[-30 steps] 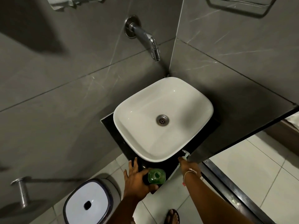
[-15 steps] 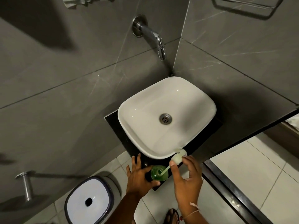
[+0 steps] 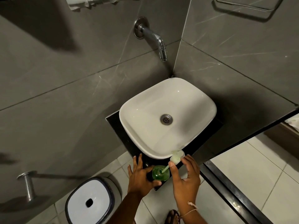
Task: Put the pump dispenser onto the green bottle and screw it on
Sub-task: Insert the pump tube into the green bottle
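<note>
One green bottle point(image 3: 159, 173) stands on the black table point(image 3: 116, 125) at its near corner, just before the one white sink point(image 3: 202, 101). The left hand point(image 3: 140, 177) wraps it, fingers curled round its side and hiding most of the body. The right hand point(image 3: 186, 177) pinches the one pump point(image 3: 176, 156) between thumb and fingers, tilted, its tube tip in the bottle mouth. One tap point(image 3: 155, 39), one bin point(image 3: 89, 202). One sandalled foot point(image 3: 173, 216) is cut off below.
</note>
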Motion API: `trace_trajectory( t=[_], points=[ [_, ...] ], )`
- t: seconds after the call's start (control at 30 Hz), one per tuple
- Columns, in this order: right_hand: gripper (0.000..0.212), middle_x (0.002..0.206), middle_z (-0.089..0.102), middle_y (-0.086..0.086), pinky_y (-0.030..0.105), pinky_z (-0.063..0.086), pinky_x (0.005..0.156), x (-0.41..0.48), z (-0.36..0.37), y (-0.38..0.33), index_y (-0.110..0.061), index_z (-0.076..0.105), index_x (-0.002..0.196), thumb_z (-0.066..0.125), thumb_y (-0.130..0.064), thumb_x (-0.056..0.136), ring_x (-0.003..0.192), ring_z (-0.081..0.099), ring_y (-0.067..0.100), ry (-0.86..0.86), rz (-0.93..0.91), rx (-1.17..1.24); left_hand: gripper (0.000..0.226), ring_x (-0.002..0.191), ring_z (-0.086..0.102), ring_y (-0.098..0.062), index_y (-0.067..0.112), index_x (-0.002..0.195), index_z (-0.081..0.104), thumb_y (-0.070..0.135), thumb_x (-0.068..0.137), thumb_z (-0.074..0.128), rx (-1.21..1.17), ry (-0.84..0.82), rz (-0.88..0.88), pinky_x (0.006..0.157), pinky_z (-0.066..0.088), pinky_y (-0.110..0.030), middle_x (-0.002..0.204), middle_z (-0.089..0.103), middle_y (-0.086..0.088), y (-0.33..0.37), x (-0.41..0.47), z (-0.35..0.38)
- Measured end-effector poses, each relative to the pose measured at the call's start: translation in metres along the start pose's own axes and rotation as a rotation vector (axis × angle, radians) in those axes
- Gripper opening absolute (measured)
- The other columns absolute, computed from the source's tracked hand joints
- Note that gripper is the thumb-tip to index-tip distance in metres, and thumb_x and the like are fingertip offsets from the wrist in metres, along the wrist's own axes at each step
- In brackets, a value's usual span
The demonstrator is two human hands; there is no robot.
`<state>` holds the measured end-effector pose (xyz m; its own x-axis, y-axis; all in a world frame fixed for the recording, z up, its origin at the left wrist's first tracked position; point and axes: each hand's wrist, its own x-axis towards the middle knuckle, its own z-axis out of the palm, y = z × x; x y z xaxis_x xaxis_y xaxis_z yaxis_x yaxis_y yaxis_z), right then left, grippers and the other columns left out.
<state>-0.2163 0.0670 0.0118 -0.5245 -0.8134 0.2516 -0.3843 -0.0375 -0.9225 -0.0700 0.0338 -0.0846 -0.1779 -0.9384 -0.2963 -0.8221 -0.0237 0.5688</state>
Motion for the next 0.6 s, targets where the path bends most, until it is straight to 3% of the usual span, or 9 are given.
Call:
trace_trajectory(
  t=[0.1, 0.27, 0.4, 0.5, 0.6],
  points=[
    [0.036, 0.117, 0.053, -0.038, 0.022, 0.037, 0.099, -0.005, 0.007, 0.01, -0.055, 0.058, 0.102, 0.073, -0.043, 0.071, 0.12, 0.05, 0.01, -0.056, 0.001, 0.008, 0.071, 0.145, -0.021, -0.024, 0.047, 0.125, 0.053, 0.064, 0.059, 0.072, 0.004, -0.004, -0.001, 0.115, -0.01, -0.055, 0.162, -0.008, -0.003, 0.001, 0.0, -0.001],
    [0.039, 0.115, 0.054, -0.032, 0.018, 0.033, 0.098, -0.022, 0.01, 0.044, -0.056, 0.058, 0.103, 0.075, -0.041, 0.071, 0.121, 0.047, 0.01, -0.173, 0.018, -0.116, 0.069, 0.145, -0.023, -0.023, 0.048, 0.125, 0.053, 0.062, 0.06, 0.074, -0.009, 0.005, 0.018, 0.113, -0.013, -0.052, 0.162, -0.009, -0.002, 0.002, -0.001, -0.002],
    [0.038, 0.117, 0.05, -0.031, 0.023, 0.033, 0.099, -0.033, 0.013, 0.065, -0.038, 0.066, 0.109, 0.076, -0.041, 0.072, 0.121, 0.043, 0.01, -0.237, 0.013, -0.243, 0.067, 0.144, -0.024, -0.024, 0.046, 0.126, 0.053, 0.061, 0.064, 0.072, 0.031, 0.01, 0.031, 0.114, -0.013, -0.053, 0.162, -0.01, -0.002, 0.001, -0.001, -0.002],
    [0.037, 0.113, 0.053, -0.023, 0.033, 0.041, 0.098, -0.028, 0.015, 0.068, -0.031, 0.07, 0.104, 0.078, -0.043, 0.07, 0.117, 0.045, 0.012, -0.262, 0.024, -0.291, 0.067, 0.145, -0.023, -0.025, 0.047, 0.128, 0.051, 0.061, 0.066, 0.071, 0.043, 0.002, 0.035, 0.114, -0.013, -0.053, 0.162, -0.01, -0.002, 0.0, -0.001, -0.001],
    [0.046, 0.117, 0.049, -0.023, 0.024, 0.035, 0.099, -0.025, 0.008, 0.066, -0.037, 0.065, 0.11, 0.073, -0.057, 0.069, 0.12, 0.041, 0.007, -0.317, -0.014, -0.332, 0.065, 0.144, -0.024, -0.024, 0.046, 0.129, 0.051, 0.06, 0.069, 0.071, 0.058, 0.01, 0.031, 0.116, -0.01, -0.055, 0.162, -0.01, -0.003, -0.002, 0.0, 0.002]
  ],
)
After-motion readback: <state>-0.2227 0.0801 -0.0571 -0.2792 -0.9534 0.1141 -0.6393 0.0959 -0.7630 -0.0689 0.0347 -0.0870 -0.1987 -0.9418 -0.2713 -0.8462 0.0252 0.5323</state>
